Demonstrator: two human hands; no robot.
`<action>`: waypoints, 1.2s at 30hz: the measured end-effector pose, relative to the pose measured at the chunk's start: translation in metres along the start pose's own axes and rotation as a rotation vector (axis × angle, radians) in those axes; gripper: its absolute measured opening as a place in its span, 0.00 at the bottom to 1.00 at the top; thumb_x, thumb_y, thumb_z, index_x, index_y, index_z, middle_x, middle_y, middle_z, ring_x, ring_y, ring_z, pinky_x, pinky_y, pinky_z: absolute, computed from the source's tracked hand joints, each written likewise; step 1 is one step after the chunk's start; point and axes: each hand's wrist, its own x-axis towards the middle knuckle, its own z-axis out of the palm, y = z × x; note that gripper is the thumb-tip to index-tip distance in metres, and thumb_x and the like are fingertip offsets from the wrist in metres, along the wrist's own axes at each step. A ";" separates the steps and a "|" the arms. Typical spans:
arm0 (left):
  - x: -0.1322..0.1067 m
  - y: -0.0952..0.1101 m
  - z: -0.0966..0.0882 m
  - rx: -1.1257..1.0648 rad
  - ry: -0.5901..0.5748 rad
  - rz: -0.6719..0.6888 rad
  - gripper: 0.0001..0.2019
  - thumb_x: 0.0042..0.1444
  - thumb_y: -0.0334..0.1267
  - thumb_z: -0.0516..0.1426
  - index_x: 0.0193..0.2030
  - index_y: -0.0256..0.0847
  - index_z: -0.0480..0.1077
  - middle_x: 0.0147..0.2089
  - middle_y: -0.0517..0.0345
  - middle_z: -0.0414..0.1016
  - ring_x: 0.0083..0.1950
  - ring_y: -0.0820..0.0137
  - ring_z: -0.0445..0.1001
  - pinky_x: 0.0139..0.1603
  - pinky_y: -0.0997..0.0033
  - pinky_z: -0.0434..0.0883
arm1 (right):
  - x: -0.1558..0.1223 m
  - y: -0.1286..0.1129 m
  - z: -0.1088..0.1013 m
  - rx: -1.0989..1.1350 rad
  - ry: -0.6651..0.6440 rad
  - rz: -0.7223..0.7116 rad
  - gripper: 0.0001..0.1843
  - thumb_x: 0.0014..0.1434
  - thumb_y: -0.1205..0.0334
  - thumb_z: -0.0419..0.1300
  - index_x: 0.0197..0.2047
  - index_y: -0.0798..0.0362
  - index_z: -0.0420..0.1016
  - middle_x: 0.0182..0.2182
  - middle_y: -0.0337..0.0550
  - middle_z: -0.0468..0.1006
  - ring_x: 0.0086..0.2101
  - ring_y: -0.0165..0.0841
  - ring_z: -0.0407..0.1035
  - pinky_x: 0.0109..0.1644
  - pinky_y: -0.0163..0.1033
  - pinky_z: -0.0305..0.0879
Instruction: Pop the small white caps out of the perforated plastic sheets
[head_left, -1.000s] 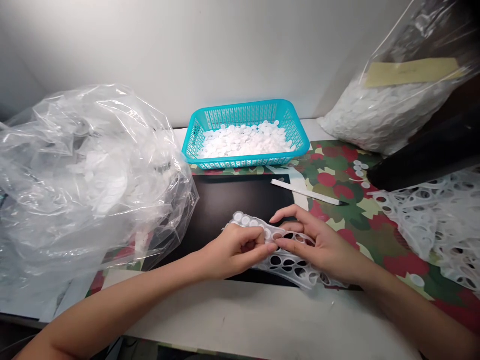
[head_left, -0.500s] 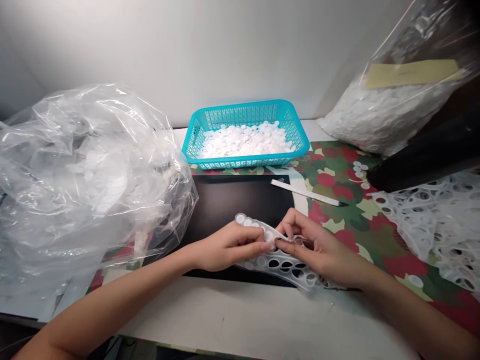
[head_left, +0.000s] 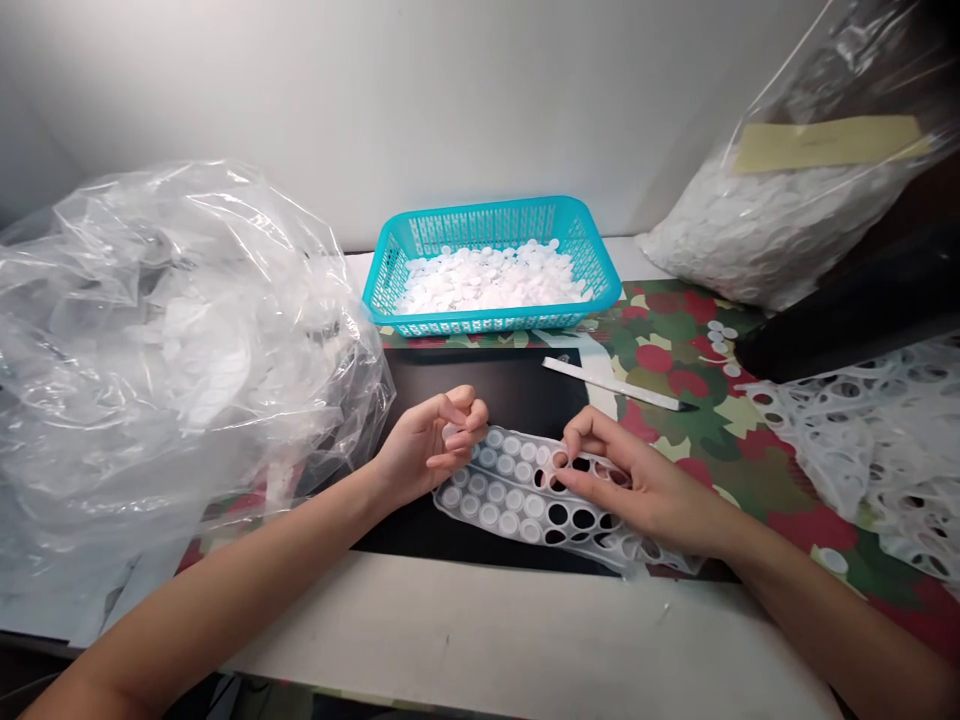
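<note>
A translucent white plastic sheet [head_left: 499,492] lies across the black mat. Small round discs fill the rows on its left part, while dark open holes show on its right part. My right hand [head_left: 626,480] is closed on the sheet near the line between discs and holes, thumb and index finger close together. Just off the sheet's upper left corner is my left hand [head_left: 431,440], palm turned up and fingers curled. A small white disc [head_left: 450,432] shows between those fingers, partly hidden.
A turquoise basket [head_left: 495,322] of white discs stands against the wall. A large clear bag [head_left: 187,350] bulges at left. At right are a filled bag [head_left: 780,220], a black cylindrical object [head_left: 847,310] and heaped perforated sheets [head_left: 885,450]. A white stick [head_left: 615,385] lies behind my right hand.
My left hand has left the middle of the sheet, moved left and turned palm up with a disc in it. The sheet now lies flatter, and more of its discs show.
</note>
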 end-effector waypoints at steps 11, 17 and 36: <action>-0.010 -0.027 0.010 1.157 -0.130 0.198 0.13 0.55 0.43 0.57 0.29 0.37 0.61 0.21 0.68 0.53 0.22 0.81 0.50 0.22 0.80 0.49 | -0.006 -0.002 0.013 -0.028 -0.015 -0.014 0.08 0.66 0.55 0.51 0.38 0.48 0.56 0.31 0.35 0.59 0.26 0.27 0.53 0.26 0.33 0.50; -0.006 -0.023 0.005 1.282 -0.297 0.191 0.13 0.59 0.45 0.53 0.30 0.35 0.64 0.22 0.66 0.56 0.23 0.81 0.51 0.21 0.79 0.50 | -0.009 -0.002 0.015 0.098 -0.136 0.011 0.04 0.67 0.62 0.49 0.38 0.47 0.55 0.30 0.34 0.56 0.26 0.27 0.51 0.26 0.32 0.48; 0.006 -0.011 -0.002 0.449 -0.244 -0.083 0.09 0.53 0.33 0.53 0.25 0.38 0.56 0.19 0.71 0.43 0.18 0.82 0.40 0.16 0.83 0.41 | 0.004 0.013 0.015 0.473 -0.035 -0.126 0.10 0.59 0.68 0.54 0.33 0.50 0.53 0.29 0.33 0.59 0.25 0.26 0.49 0.28 0.31 0.47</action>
